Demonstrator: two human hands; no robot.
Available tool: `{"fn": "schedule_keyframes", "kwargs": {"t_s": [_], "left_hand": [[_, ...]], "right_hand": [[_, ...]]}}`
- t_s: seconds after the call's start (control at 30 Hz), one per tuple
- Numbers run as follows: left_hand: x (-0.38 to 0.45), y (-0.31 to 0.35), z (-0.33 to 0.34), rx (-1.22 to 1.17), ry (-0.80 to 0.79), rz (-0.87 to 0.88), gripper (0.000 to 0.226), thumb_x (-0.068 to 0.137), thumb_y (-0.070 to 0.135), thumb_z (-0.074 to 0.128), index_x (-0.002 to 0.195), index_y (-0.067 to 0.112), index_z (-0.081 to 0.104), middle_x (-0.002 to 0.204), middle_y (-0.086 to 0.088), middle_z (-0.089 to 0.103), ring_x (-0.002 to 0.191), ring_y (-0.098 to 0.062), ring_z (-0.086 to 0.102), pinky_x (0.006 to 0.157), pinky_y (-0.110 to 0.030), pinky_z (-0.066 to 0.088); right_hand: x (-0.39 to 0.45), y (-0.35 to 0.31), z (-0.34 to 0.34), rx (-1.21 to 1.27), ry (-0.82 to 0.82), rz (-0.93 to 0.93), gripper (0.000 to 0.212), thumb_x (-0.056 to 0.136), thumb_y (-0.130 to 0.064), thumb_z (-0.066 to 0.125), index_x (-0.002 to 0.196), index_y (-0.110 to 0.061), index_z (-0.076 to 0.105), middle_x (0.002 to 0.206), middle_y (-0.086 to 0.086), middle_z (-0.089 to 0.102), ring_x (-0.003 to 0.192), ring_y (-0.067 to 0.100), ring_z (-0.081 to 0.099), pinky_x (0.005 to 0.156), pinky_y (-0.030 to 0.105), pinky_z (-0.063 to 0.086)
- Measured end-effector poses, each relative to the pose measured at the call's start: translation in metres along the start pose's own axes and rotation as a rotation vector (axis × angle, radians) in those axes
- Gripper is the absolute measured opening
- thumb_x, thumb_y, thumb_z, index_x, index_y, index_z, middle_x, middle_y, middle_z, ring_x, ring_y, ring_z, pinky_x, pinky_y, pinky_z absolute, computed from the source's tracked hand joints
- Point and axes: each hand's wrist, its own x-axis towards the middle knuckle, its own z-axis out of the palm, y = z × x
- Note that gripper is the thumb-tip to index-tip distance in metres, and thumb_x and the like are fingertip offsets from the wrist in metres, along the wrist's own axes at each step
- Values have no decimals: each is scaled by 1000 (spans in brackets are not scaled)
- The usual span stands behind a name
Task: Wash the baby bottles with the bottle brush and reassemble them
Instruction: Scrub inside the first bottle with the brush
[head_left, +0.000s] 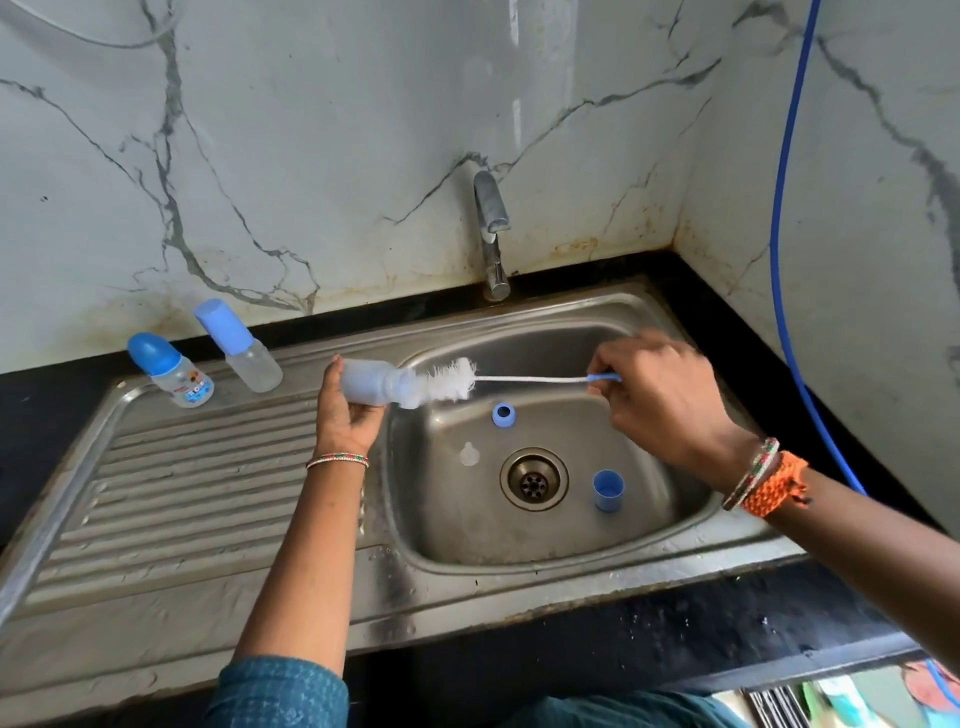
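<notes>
In the sink (670, 525) basin lie a blue cap (608, 490), a clear nipple (469, 453) and a blue ring (503, 414). Above it, the left hand (349, 415) has its grip closed around an open bottle (375, 384) held sideways. The right hand (655, 400) pinches the bottle brush (524, 380), bristles at the bottle mouth. Farther on the drainboard stand two capped bottles (171, 370).

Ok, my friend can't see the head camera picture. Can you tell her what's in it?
Over a steel sink, the left hand holds an open baby bottle sideways while the right hand pushes a white bottle brush into its mouth. A collar ring, teat and cap lie in the basin; two capped bottles stand on the drainboard.
</notes>
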Motion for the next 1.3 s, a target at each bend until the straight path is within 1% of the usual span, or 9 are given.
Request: {"fn": "schedule_keyframes", "kwargs": {"t_s": [0.07, 0.2, 0.4, 0.6, 0.8, 0.9, 1.0, 1.2, 1.3], "left_hand": [[-1, -2, 0, 10, 3, -1, 26, 88, 27, 61, 99, 8, 48, 92, -12, 53, 84, -23, 59, 62, -39, 58], [1, -4, -3, -14, 20, 26, 25, 87, 29, 62, 97, 9, 49, 96, -11, 52, 91, -23, 57, 81, -41, 56], [5, -2, -7, 24, 89, 12, 23, 88, 29, 60, 91, 10, 49, 90, -11, 52, 85, -25, 57, 75, -46, 53], [-1, -2, -2, 14, 94, -13, 27, 88, 32, 60, 94, 8, 48, 91, -13, 53, 84, -25, 58, 66, -43, 57], [-3, 5, 3, -20, 30, 25, 33, 86, 31, 64, 105, 10, 48, 94, -11, 53, 88, -24, 58, 73, -47, 56], [-4, 8, 6, -25, -8, 2, 30, 88, 31, 62, 103, 8, 49, 93, -14, 54, 90, -26, 58, 75, -48, 53], [-6, 5, 9, -27, -7, -11, 33, 87, 33, 62, 105, 8, 50, 93, -14, 56, 91, -27, 59, 68, -49, 54], [-7, 7, 6, 19, -21, 17, 31, 86, 32, 64, 101, 10, 49, 93, -10, 55, 87, -22, 59, 73, -43, 56], [-6, 11, 4, 102, -22, -20, 43, 81, 41, 66, 109, 12, 49, 103, -13, 54, 97, -25, 57, 89, -44, 52]], "right_hand": [[4, -1, -2, 32, 7, 2, 3, 79, -14, 65, 79, -17, 63, 78, -2, 63, 81, 23, 58, 62, 26, 35], [11, 3, -6, 500, -572, 310, 33, 96, -33, 51, 72, -16, 67, 59, -7, 58, 55, 10, 53, 51, 23, 38], [10, -6, -5, 112, -191, 76, 34, 90, -41, 61, 115, -20, 52, 102, -1, 63, 92, 23, 61, 67, 28, 35], [9, -7, 0, -46, 44, -41, 7, 83, -17, 66, 89, -14, 64, 90, 2, 64, 90, 27, 57, 72, 32, 38], [10, -5, -17, 256, -512, 189, 28, 95, -40, 51, 81, -23, 68, 76, -4, 63, 72, 13, 59, 77, 31, 46], [8, 0, -7, -9, -139, 71, 8, 86, -27, 64, 87, -25, 71, 83, -3, 69, 87, 23, 62, 89, 37, 39], [7, -4, -8, 7, 157, -12, 9, 74, -13, 72, 79, -20, 72, 76, -2, 69, 82, 27, 62, 72, 35, 44], [19, 2, -28, 767, -759, 366, 27, 94, -22, 57, 81, -5, 73, 55, 3, 52, 36, 7, 35, 37, 18, 27], [8, 5, -22, 225, -338, 40, 15, 91, -23, 62, 96, -19, 76, 76, -1, 69, 62, 11, 62, 55, 23, 49]]}}
